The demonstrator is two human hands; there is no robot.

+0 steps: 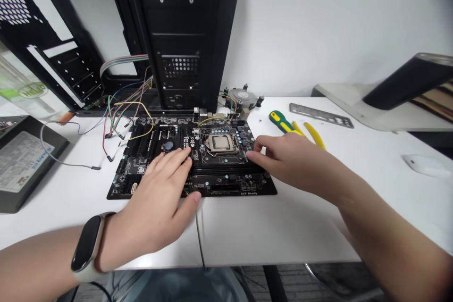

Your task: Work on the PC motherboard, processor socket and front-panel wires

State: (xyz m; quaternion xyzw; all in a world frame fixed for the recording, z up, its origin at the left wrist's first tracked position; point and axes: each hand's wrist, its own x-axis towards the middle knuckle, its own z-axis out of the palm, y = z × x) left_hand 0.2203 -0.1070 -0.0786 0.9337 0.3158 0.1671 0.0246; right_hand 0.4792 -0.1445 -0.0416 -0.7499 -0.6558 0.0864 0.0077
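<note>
A black motherboard point(226, 188) is lying flat on a white desk point(283, 231), its long axis running left to right across the view and its port edge pointing away, toward an upright black PC case point(184, 33). The board is showing dark slots, a coin battery point(168, 146) and a bare CPU socket point(221, 144) holding a metal-topped processor. The left hand point(155, 203) is resting on the board's near left part, fingers extended and slightly spread, gripping nothing, thumb near the near edge. The right hand point(290, 155) is reaching in from the right, fingers loosely curved and open, fingertips at the board just below the socket. Multicoloured wires point(120, 113) are trailing at the far left corner. A green-and-yellow screwdriver point(281, 121), yellow-handled pliers point(314, 135) and a metal I/O shield point(320, 115) are lying to the right.
</note>
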